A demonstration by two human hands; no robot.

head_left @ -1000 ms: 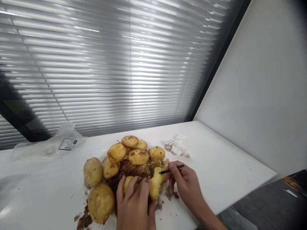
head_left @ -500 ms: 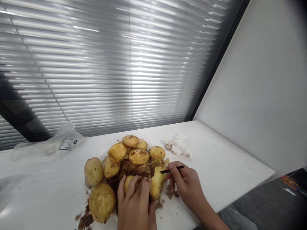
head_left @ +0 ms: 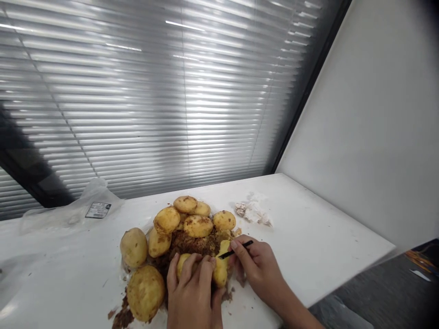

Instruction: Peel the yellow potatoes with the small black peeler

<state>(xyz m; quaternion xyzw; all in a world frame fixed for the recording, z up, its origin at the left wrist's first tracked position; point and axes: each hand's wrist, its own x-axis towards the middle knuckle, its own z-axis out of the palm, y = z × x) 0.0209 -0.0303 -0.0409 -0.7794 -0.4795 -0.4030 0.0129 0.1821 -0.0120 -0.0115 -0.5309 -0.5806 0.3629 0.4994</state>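
My left hand (head_left: 192, 283) is closed over a yellow potato (head_left: 183, 264) at the front of a heap, its fingertips curled on the far side. Just right of those fingers is a knobbly, smooth yellow potato (head_left: 220, 274). My right hand (head_left: 255, 265) pinches a thin black stick-like tool (head_left: 240, 249) whose tip meets the knobbly potato; the tool's exact kind is unclear. Brown, crumbly peelings (head_left: 188, 244) lie in the middle, ringed by several dirt-specked potatoes (head_left: 198, 226). Two larger potatoes, one in front (head_left: 146, 293) and one behind it (head_left: 133, 247), sit on the left.
A clear plastic bag (head_left: 72, 212) with a label lies at the back left of the white table (head_left: 308, 228). Crumpled white tissue (head_left: 255, 212) rests behind the heap, right of centre. Brown scraps (head_left: 122, 316) lie at front left. Blinds (head_left: 154, 114) and a white panel (head_left: 370, 137) bound the table.
My right hand has moved slightly left and down, carrying the black tool's tip lower along the knobbly potato. My left hand keeps its hold. The view has shifted slightly.
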